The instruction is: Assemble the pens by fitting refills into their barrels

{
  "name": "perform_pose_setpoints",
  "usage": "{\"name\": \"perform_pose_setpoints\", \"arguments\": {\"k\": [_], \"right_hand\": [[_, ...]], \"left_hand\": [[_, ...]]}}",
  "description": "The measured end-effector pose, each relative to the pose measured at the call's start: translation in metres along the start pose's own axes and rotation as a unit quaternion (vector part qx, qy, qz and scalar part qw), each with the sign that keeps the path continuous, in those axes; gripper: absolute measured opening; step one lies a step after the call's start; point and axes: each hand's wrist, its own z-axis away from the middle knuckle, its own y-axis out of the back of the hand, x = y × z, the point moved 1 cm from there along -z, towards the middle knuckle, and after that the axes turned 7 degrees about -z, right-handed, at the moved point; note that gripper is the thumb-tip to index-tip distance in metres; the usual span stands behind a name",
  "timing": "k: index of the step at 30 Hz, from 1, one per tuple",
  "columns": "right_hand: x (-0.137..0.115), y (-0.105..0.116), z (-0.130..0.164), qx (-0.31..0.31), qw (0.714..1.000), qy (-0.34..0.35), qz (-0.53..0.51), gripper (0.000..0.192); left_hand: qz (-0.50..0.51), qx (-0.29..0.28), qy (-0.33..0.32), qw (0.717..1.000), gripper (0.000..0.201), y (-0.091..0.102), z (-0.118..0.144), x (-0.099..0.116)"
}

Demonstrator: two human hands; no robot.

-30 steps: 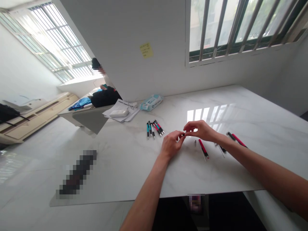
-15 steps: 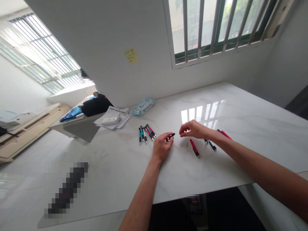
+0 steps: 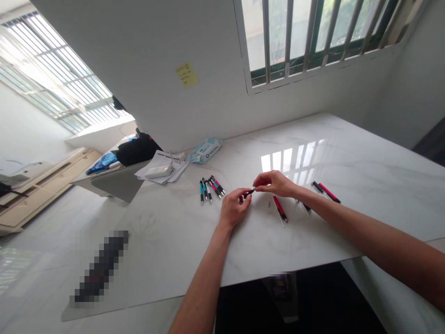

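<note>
My left hand [image 3: 234,206] rests on the table with its fingers closed around a short black pen part [image 3: 249,193], which points up to the right. At the far end of that part, the thumb and fingertips of my right hand [image 3: 274,183] are pinched together. A tiny pale bit shows there, too small to name. Below my right hand lie a red-and-black pen barrel [image 3: 280,208], a thin white refill [image 3: 281,219] and a small grey spring-like piece [image 3: 269,204]. Assembled pens [image 3: 211,189] in teal, white and red lie left of my left hand.
Beyond my right forearm are a red pen barrel [image 3: 328,192] and a black piece [image 3: 317,186]; more parts are partly hidden under the arm. A wipes packet [image 3: 206,150] and papers [image 3: 153,167] lie by the wall. A pixelated dark object [image 3: 102,266] is at the left.
My right hand has moved left and its fingertips now meet the end of the black pen part. My left hand keeps its hold. The view has shifted slightly.
</note>
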Motion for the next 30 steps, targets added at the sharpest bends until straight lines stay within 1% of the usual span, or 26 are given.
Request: {"name": "perform_pose_setpoints", "arguments": {"k": [4,9,14,19,22,26,29,30], "right_hand": [[0.002,0.001,0.001,-0.006,1.0,-0.016,-0.003,0.029],[0.003,0.001,0.001,-0.019,1.0,-0.017,0.006,0.027],[-0.003,0.0,0.002,-0.003,0.996,0.002,0.089,0.021],[-0.013,-0.003,0.006,-0.004,0.985,0.011,0.173,0.022],[-0.015,-0.002,0.008,-0.012,0.978,0.006,0.206,0.028],[-0.014,-0.001,0.008,-0.05,0.973,0.033,0.224,0.021],[-0.014,-0.001,0.008,-0.056,0.968,0.041,0.241,0.017],[-0.014,-0.001,0.008,-0.056,0.967,0.035,0.245,0.019]], "left_hand": [[0.004,0.004,0.002,1.0,0.02,-0.001,0.001,0.0],[0.011,-0.008,-0.006,1.0,0.02,-0.001,0.001,0.0],[0.008,-0.01,-0.008,1.0,0.02,-0.002,0.0,-0.001],[0.006,-0.012,-0.013,1.0,0.019,-0.003,0.0,-0.003],[0.007,-0.011,-0.016,1.0,0.019,-0.004,0.0,-0.004],[0.011,-0.013,-0.017,1.0,0.02,-0.005,0.0,-0.006],[0.009,-0.015,-0.018,1.0,0.02,-0.005,0.0,-0.005],[0.007,-0.015,-0.019,1.0,0.019,-0.005,0.0,-0.005]]}}
